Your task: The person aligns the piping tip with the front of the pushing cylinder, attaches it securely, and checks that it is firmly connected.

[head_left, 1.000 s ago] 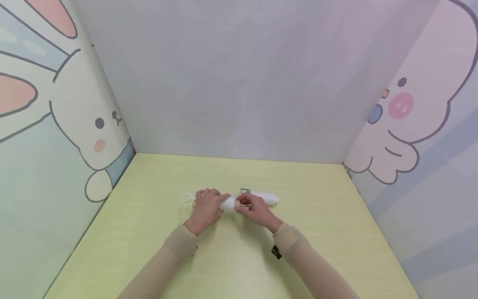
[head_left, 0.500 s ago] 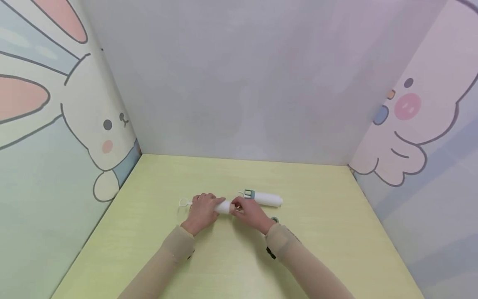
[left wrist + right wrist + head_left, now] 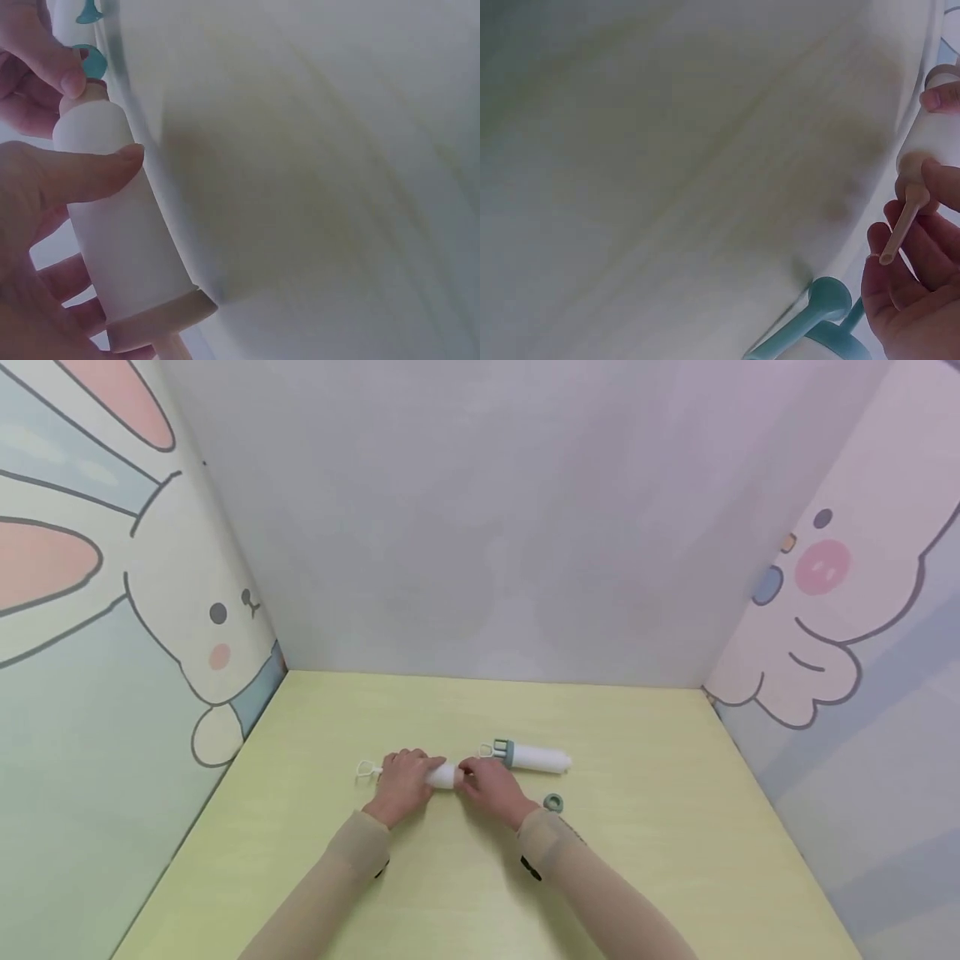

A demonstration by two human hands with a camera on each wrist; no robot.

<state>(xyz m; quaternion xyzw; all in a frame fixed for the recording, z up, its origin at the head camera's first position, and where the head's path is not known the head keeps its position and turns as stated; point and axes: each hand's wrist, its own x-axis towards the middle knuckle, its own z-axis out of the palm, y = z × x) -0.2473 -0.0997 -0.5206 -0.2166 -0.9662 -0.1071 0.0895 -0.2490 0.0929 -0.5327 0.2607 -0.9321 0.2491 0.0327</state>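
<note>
My left hand [image 3: 405, 785] grips the white barrel of a syringe-like tube [image 3: 441, 776], its thumb lying across the barrel in the left wrist view. A white plunger ring [image 3: 366, 769] sticks out at the left, and a beige collar [image 3: 161, 321] rims that end. At the other end, the fingers of my right hand [image 3: 493, 788] pinch a beige nozzle cap [image 3: 911, 180]. Its thin hollow spout [image 3: 900, 232] points out past the right fingers in the right wrist view.
Just behind the right hand lies a second white syringe-like tube [image 3: 542, 758] with a grey-green collar [image 3: 509, 753] and a looped handle. A small round grey-green piece [image 3: 553, 802] with a hole sits beside the right wrist. Cartoon-printed walls enclose the pale yellow table [image 3: 637, 860].
Both hands have shifted slightly left with the tube, the right hand more. The round grey-green piece has come into view from behind the right wrist, and the second tube is less covered.
</note>
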